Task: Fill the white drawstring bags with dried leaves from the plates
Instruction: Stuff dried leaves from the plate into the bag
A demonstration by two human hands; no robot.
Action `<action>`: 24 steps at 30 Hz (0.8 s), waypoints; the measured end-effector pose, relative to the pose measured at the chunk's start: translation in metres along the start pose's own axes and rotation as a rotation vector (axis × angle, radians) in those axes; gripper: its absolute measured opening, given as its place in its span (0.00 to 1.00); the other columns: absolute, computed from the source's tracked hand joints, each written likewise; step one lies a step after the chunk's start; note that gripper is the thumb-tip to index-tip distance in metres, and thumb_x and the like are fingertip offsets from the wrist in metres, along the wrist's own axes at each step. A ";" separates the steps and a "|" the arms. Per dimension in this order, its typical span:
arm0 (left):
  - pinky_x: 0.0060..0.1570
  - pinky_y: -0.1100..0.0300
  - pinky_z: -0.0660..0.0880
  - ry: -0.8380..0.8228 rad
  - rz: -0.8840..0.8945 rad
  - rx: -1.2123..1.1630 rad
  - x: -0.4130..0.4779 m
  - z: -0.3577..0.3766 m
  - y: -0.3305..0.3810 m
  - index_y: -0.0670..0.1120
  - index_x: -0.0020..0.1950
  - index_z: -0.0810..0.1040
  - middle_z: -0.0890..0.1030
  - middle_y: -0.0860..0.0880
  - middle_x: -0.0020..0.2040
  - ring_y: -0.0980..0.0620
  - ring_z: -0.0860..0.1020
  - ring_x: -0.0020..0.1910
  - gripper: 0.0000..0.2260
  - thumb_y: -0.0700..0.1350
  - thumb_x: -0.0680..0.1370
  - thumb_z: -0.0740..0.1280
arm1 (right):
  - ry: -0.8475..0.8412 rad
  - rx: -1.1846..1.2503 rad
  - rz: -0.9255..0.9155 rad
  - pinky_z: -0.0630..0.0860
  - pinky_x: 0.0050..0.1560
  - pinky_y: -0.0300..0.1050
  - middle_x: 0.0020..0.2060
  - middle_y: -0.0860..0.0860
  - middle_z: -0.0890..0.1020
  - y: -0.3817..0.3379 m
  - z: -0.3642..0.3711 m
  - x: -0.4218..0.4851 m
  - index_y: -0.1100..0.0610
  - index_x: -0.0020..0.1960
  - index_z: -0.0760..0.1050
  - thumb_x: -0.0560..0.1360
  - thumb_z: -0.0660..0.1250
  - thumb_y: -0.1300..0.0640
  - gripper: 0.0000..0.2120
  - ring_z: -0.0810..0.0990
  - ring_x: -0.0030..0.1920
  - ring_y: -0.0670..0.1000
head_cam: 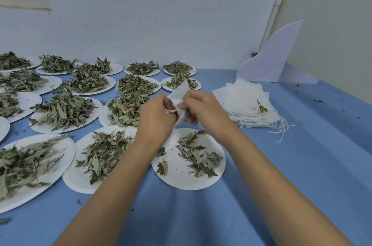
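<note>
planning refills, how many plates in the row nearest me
3: left plate, cut by the frame edge; middle plate beside it; right plate, below the held bag. More may lie off-frame left.

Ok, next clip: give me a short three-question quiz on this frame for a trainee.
1. True or false: the left hand and the right hand both hold one bag.
2. Where does the stack of spare bags lie relative to the hands? A: to their left. B: to their right. C: directly beneath them.
3. Fill in: the plate below the hands holds ___ leaves than the plate on its left.
Key: 1 true; 2 B; 3 fewer.
</note>
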State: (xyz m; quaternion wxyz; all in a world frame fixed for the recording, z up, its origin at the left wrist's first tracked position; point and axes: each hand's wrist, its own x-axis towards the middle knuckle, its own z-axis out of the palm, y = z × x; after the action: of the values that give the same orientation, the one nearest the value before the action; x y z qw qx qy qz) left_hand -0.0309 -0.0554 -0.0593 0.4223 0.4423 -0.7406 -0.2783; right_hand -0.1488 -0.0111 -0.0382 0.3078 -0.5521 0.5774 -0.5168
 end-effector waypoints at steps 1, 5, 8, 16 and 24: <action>0.26 0.69 0.63 0.036 0.000 0.004 -0.001 0.000 0.000 0.49 0.34 0.66 0.69 0.53 0.31 0.55 0.66 0.28 0.14 0.36 0.73 0.67 | -0.020 -0.005 -0.008 0.68 0.28 0.35 0.21 0.45 0.72 0.000 0.000 -0.001 0.55 0.28 0.69 0.74 0.64 0.64 0.16 0.69 0.24 0.45; 0.31 0.55 0.71 0.055 -0.118 -0.111 0.002 -0.001 0.000 0.48 0.37 0.69 0.74 0.50 0.32 0.50 0.72 0.30 0.10 0.40 0.73 0.70 | 0.019 -0.038 0.033 0.68 0.28 0.36 0.24 0.47 0.76 0.001 -0.006 -0.001 0.57 0.32 0.73 0.76 0.64 0.55 0.14 0.72 0.25 0.47; 0.36 0.55 0.73 0.032 -0.189 -0.271 0.003 -0.002 0.000 0.46 0.40 0.74 0.72 0.52 0.31 0.51 0.73 0.32 0.07 0.42 0.73 0.72 | 0.110 -0.102 0.144 0.68 0.30 0.37 0.28 0.49 0.79 0.007 -0.022 0.001 0.60 0.34 0.76 0.75 0.61 0.54 0.14 0.74 0.28 0.48; 0.24 0.63 0.73 0.246 -0.123 -0.269 0.003 -0.010 0.011 0.57 0.38 0.77 0.79 0.54 0.37 0.54 0.76 0.27 0.09 0.44 0.75 0.71 | -0.205 -0.838 0.167 0.74 0.42 0.39 0.44 0.48 0.82 0.028 -0.041 0.000 0.55 0.44 0.80 0.71 0.69 0.60 0.03 0.78 0.45 0.47; 0.25 0.71 0.71 0.220 -0.138 -0.274 0.004 -0.012 0.013 0.53 0.46 0.83 0.80 0.58 0.31 0.62 0.73 0.20 0.07 0.43 0.76 0.66 | -0.206 -0.905 0.101 0.78 0.47 0.45 0.40 0.49 0.82 0.034 -0.038 0.000 0.56 0.41 0.80 0.71 0.68 0.64 0.05 0.79 0.43 0.48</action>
State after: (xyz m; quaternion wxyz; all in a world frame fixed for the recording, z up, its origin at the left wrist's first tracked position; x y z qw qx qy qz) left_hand -0.0265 -0.0534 -0.0417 0.5371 0.4581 -0.6130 -0.3547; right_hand -0.1945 -0.0062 -0.0593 0.1167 -0.6506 0.7373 -0.1398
